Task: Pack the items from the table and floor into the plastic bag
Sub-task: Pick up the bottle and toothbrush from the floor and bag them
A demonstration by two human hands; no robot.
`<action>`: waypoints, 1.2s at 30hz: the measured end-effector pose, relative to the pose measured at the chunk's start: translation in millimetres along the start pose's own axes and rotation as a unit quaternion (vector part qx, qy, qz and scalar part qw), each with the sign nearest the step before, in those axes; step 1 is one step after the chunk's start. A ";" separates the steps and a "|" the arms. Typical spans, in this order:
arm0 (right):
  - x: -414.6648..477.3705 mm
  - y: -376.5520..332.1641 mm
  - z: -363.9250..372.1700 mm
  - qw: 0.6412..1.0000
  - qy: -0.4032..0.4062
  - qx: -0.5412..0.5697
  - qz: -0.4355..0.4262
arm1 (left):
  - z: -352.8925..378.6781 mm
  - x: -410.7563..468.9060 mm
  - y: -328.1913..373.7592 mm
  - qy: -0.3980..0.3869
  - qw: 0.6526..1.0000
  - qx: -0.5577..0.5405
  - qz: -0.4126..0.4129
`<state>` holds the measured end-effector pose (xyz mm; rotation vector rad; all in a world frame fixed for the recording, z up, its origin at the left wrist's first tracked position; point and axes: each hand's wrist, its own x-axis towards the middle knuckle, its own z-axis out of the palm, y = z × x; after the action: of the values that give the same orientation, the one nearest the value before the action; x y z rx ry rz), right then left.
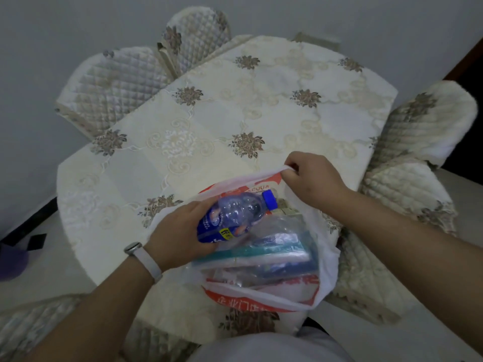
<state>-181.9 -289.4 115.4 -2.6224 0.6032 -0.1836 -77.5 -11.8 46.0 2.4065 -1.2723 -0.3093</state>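
On my feed the left hand (180,231) has its fingers and thumb curled round the lower half of a clear plastic drink bottle (235,215), holding it on a slant in the mouth of the plastic bag (326,259). Its blue cap (269,200) points away and to the right. The bottle carries a blue label with a yellow patch and some pale lettering, but I cannot read any of it.

The right hand (311,178) pinches the far rim of the bag between curled fingers and thumb and lifts it, so the mouth stands open. The bag is white with red printed bands. On the near band (261,303) I see white Chinese characters, upside down from here and too soft for me to read. The far panel also has red print that I cannot make out.

Inside the bag, under the bottle, lie clear packets (274,253) with teal and blue contents, overlapping one another.

The bag sits at the near edge of the table (209,113), on a cream cloth embroidered with brown flowers. A pale wristband (146,259) is on the left wrist. Quilted chair covers (112,82) ring the table.
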 end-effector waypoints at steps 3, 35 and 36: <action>-4.4 -3.4 0.7 1.000 -0.008 0.018 -0.014 | 6.6 15.5 14.0 0.002 1.000 0.016 0.021; -59.1 2.8 25.4 0.995 -0.088 -0.040 0.007 | 42.6 -4.0 19.9 0.069 0.987 0.124 0.076; -59.3 2.3 25.4 0.995 -0.092 -0.042 0.012 | 43.4 -5.9 18.8 0.070 0.987 0.122 0.076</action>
<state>-230.3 -255.1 90.0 -2.6717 0.5897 0.0923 -110.9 -26.9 15.5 2.4581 -1.4916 0.0641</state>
